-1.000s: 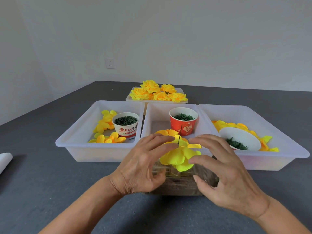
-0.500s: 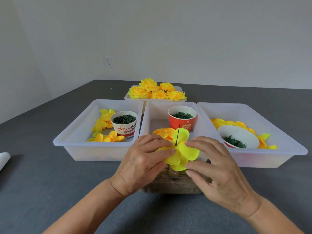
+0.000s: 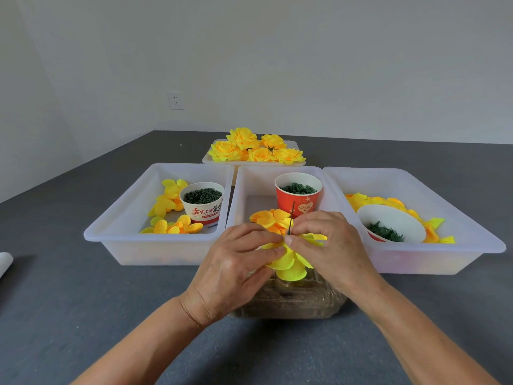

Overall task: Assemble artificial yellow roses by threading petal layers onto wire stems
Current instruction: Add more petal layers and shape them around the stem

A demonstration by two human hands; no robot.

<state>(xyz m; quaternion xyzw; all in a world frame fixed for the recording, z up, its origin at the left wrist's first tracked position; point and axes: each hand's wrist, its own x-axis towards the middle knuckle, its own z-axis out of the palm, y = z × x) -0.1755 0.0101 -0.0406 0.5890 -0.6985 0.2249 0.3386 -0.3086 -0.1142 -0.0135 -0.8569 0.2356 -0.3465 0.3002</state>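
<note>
A thin dark wire stem (image 3: 291, 218) stands upright above a clear plastic holder (image 3: 288, 301) on the table. Yellow petal layers (image 3: 288, 266) sit on the stem. My left hand (image 3: 233, 270) and my right hand (image 3: 330, 245) meet at the stem, fingertips pinching the petals around it from both sides. Orange-yellow loose petals (image 3: 268, 219) lie just behind my hands in the middle tray (image 3: 236, 207).
Left tray (image 3: 116, 234) holds loose petals and a white cup (image 3: 202, 201) of green rings. A red cup (image 3: 298, 195) stands in the middle tray. Right tray (image 3: 444, 262) holds petals and a white bowl (image 3: 391, 223) of green parts. Finished roses (image 3: 255, 148) fill a far tray.
Both hands have closed in on the stem, and the petal layer has been pressed lower and gathered between the fingertips. More bare wire shows above the petals.
</note>
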